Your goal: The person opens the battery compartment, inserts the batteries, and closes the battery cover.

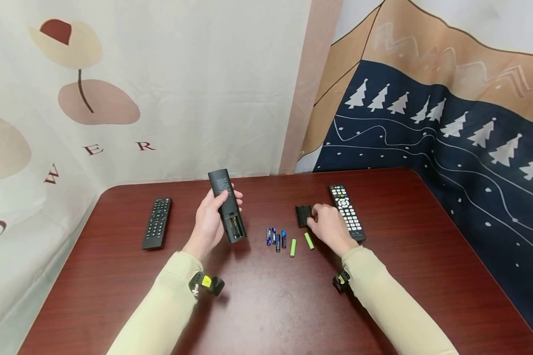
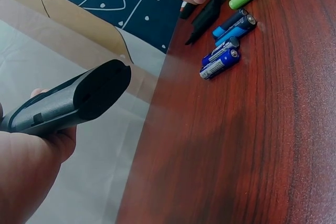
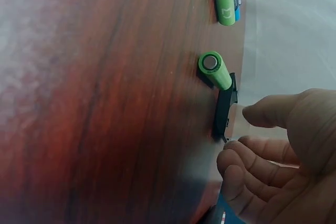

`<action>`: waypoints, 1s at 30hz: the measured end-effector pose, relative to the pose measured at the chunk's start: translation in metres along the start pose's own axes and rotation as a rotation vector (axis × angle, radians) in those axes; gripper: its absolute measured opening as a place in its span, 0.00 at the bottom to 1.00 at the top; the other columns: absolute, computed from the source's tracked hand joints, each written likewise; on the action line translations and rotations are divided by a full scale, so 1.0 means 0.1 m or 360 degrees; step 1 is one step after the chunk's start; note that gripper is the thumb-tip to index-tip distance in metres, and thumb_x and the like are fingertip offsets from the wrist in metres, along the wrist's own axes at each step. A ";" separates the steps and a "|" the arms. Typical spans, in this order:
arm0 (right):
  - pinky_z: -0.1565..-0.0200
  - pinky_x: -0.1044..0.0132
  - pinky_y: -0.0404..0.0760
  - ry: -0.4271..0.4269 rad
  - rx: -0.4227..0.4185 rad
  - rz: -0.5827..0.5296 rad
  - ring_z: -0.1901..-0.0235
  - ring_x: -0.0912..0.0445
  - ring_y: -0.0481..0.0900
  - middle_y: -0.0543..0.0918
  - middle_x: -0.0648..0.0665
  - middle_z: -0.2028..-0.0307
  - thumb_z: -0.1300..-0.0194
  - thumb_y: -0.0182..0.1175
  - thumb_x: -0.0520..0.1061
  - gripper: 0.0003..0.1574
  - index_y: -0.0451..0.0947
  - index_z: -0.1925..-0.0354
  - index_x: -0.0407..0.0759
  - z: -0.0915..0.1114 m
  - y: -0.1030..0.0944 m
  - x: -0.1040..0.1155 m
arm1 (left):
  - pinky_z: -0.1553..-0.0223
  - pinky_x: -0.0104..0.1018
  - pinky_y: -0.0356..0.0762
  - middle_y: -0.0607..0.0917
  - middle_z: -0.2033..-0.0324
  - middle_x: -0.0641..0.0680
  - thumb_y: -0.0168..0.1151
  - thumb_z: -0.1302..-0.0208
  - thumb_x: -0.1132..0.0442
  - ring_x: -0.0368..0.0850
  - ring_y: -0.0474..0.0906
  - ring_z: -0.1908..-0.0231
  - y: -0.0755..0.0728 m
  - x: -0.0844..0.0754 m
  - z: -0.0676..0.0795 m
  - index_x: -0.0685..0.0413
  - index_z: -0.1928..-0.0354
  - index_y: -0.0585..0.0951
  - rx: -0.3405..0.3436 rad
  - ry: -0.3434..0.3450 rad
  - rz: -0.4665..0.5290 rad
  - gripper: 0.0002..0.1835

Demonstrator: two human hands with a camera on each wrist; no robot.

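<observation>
My left hand (image 1: 210,217) grips a black remote control (image 1: 227,206) raised off the table, thumb across its back. Its battery compartment (image 1: 234,226) is uncovered, with metal contacts showing. In the left wrist view the remote (image 2: 79,98) is seen end-on. My right hand (image 1: 328,224) is at the right edge of a small black battery cover (image 1: 303,216) lying on the table. In the right wrist view, the thumb and fingers of the right hand (image 3: 283,156) stand apart beside the cover (image 3: 224,111), not closed round it.
Two green batteries (image 1: 292,248) and several blue batteries (image 1: 275,238) lie between the hands on the brown table (image 1: 266,305). A black remote with white buttons (image 1: 346,212) lies just beyond the right hand. Another black remote (image 1: 157,223) lies at left. Printed curtains (image 1: 204,88) hang behind.
</observation>
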State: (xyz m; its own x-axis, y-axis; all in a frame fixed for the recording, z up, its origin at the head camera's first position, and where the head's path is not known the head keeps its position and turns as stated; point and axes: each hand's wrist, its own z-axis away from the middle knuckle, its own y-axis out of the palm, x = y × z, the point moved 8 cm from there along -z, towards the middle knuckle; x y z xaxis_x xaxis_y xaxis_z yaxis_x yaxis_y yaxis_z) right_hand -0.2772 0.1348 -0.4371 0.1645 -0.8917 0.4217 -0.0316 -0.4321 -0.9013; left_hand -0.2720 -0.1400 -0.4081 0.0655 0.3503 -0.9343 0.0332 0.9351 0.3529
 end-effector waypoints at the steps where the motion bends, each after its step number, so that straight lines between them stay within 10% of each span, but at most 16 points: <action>1: 0.70 0.58 0.79 -0.0003 0.0010 -0.0004 0.73 0.52 0.76 0.80 0.42 0.71 0.34 0.67 0.41 0.09 0.82 0.59 0.35 0.01 0.00 0.01 | 0.48 0.37 0.80 0.85 0.59 0.50 0.39 0.17 0.62 0.46 0.81 0.55 0.00 0.00 0.00 0.60 0.31 0.64 -0.0002 -0.0004 0.0002 0.19; 30: 0.60 0.58 0.81 -0.0465 0.0200 -0.0064 0.62 0.53 0.75 0.80 0.43 0.59 0.36 0.71 0.42 0.16 0.84 0.52 0.38 0.31 0.09 0.44 | 0.46 0.40 0.80 0.85 0.56 0.53 0.35 0.16 0.56 0.43 0.82 0.56 -0.05 0.05 0.01 0.59 0.33 0.66 -0.0013 -0.0049 0.0054 0.21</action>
State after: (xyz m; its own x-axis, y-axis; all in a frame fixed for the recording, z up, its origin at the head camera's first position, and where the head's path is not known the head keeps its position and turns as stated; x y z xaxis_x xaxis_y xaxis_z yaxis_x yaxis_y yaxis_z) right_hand -0.2398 0.0961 -0.4298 0.4398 -0.7899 0.4272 0.0994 -0.4300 -0.8973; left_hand -0.2708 -0.1428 -0.4146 0.0971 0.3801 -0.9199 0.0220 0.9232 0.3837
